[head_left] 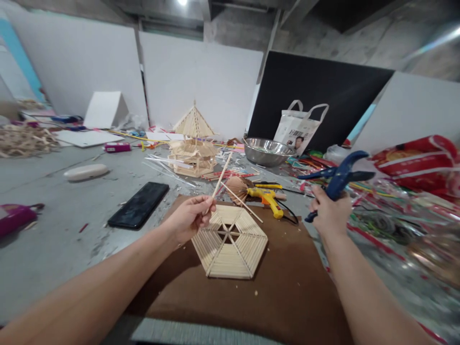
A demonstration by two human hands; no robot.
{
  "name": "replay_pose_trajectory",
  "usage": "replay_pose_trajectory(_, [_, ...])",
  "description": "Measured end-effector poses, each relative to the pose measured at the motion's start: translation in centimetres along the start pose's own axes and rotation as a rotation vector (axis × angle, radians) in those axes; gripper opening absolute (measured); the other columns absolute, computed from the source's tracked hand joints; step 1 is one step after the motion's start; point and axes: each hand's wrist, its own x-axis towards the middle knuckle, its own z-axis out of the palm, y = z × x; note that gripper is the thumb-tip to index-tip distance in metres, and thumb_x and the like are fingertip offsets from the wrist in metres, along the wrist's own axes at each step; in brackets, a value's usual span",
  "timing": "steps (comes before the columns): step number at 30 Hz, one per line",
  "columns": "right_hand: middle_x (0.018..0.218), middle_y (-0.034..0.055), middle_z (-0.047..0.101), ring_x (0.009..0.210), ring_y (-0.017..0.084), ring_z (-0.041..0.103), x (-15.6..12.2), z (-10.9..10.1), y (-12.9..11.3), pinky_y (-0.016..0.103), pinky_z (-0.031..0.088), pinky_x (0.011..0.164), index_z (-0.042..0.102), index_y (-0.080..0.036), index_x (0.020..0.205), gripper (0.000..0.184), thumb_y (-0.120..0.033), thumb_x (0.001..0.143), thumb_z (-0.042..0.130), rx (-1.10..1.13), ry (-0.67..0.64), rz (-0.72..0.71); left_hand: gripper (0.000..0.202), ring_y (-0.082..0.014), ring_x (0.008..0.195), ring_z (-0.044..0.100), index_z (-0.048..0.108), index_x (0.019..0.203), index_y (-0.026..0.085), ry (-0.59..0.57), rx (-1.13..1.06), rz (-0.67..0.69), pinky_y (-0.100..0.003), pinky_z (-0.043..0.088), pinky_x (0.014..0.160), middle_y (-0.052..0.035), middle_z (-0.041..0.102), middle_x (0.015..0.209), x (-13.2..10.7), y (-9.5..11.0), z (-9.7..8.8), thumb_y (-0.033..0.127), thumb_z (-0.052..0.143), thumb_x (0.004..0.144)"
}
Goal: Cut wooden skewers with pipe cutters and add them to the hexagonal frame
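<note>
Pale wood is coming first: the left hand (194, 215) is pinching a thin stick (222, 175) between thumb and fingers, over the far left edge of a slatted hexagonal panel (235, 262). The stick's long axis is slanting upward, away and slightly right. Farther right, the right hand (332, 211) is clasping a blue hand tool (339, 179) (whether its jaws are meeting, I cannot tell). Stick preparation is seemingly under way; any next move is probably calling for careful alignment.

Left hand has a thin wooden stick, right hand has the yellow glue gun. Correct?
Not the glue gun: the head view shows the right hand gripping a dark blue hand tool. Left hand with the thin wooden stick is right.
</note>
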Motion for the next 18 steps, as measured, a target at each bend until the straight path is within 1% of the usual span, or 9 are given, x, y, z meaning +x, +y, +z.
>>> replay_pose_trajectory(1, [0.048,-0.0110,0.038,0.031,0.004,0.028,-0.5,0.4,-0.5,0.016,0.025,0.031,0.044,-0.022,0.076,0.025,-0.027,0.059,0.061,0.106,-0.061,0.012,0.012,-0.0003,0.036,0.036,0.051,0.069,0.012,-0.003,0.000,0.000,-0.011,0.026,0.030,0.0033,0.048,0.061,0.0,0.0,0.0,0.022,0.057,0.069])
replay_pose_trajectory(3, [0.045,-0.0115,0.035,0.028,0.002,0.023,-1.4,1.0,-1.4,0.014,0.021,0.028,0.046,-0.021,0.076,0.020,-0.024,0.060,0.059,0.264,-0.258,0.142,0.012,-0.0006,0.037,0.037,0.052,0.071,0.012,0.002,0.004,-0.003,-0.011,0.027,0.030,0.0030,0.048,0.060,0.1,-0.1,-0.1,0.023,0.057,0.069])
replay_pose_trajectory(5, [0.045,-0.0110,0.036,0.027,0.001,0.022,-2.2,1.4,-1.8,0.013,0.022,0.027,0.050,-0.020,0.081,0.019,-0.022,0.063,0.055,0.356,-0.470,0.313,0.013,-0.0012,0.037,0.037,0.054,0.075,0.011,0.014,0.009,-0.022,-0.011,0.029,0.031,0.0032,0.047,0.055,0.1,-0.2,-0.2,0.023,0.056,0.070])
replay_pose_trajectory(7, [0.048,-0.0093,0.042,0.028,0.001,0.026,-3.0,1.8,-1.8,0.014,0.026,0.028,0.052,-0.019,0.084,0.021,-0.021,0.064,0.053,0.402,-0.602,0.437,0.016,-0.0018,0.037,0.038,0.055,0.082,0.011,0.017,0.009,-0.042,-0.011,0.029,0.032,0.0035,0.046,0.051,0.0,-0.1,-0.1,0.023,0.056,0.071])
replay_pose_trajectory(9, [0.058,-0.0057,0.052,0.031,0.002,0.034,-4.0,2.3,-1.5,0.015,0.032,0.030,0.054,-0.018,0.082,0.020,-0.020,0.063,0.051,0.418,-0.661,0.506,0.017,-0.0023,0.037,0.039,0.055,0.084,0.011,0.013,-0.002,-0.048,-0.012,0.029,0.032,0.0029,0.048,0.052,0.0,-0.1,0.0,0.022,0.055,0.072])
replay_pose_trajectory(10, [0.060,-0.0041,0.054,0.033,0.003,0.038,-4.5,2.6,-1.3,0.017,0.035,0.032,0.055,-0.018,0.083,0.020,-0.021,0.063,0.051,0.410,-0.697,0.541,0.016,-0.0025,0.037,0.040,0.055,0.084,0.011,0.009,-0.007,-0.048,-0.012,0.029,0.032,0.0025,0.049,0.052,0.0,-0.1,0.0,0.021,0.055,0.072])
replay_pose_trajectory(14, [0.055,-0.0003,0.058,0.046,0.010,0.052,-6.5,3.5,-1.1,0.022,0.045,0.046,0.057,-0.017,0.087,0.025,-0.021,0.063,0.050,0.308,-0.845,0.709,0.010,-0.0033,0.036,0.041,0.054,0.076,0.011,-0.015,-0.030,-0.044,-0.013,0.030,0.033,0.0030,0.049,0.049,-0.1,0.0,0.3,0.020,0.054,0.072])
replay_pose_trajectory(16, [0.062,0.0015,0.061,0.053,0.012,0.055,-7.3,3.9,-1.1,0.024,0.047,0.050,0.058,-0.017,0.087,0.026,-0.020,0.063,0.051,0.315,-0.870,0.746,0.008,-0.0035,0.036,0.042,0.053,0.073,0.012,-0.030,-0.033,-0.058,-0.013,0.031,0.034,0.0030,0.049,0.049,-0.2,0.1,0.5,0.020,0.055,0.071])
replay_pose_trajectory(18, [0.072,0.0023,0.063,0.060,0.013,0.057,-7.9,4.1,-1.2,0.027,0.048,0.054,0.059,-0.019,0.087,0.026,-0.019,0.062,0.051,0.359,-0.889,0.745,0.010,-0.0027,0.036,0.041,0.053,0.072,0.011,-0.046,-0.021,-0.078,-0.013,0.030,0.033,0.0020,0.052,0.054,-0.3,0.1,0.6,0.020,0.057,0.070])
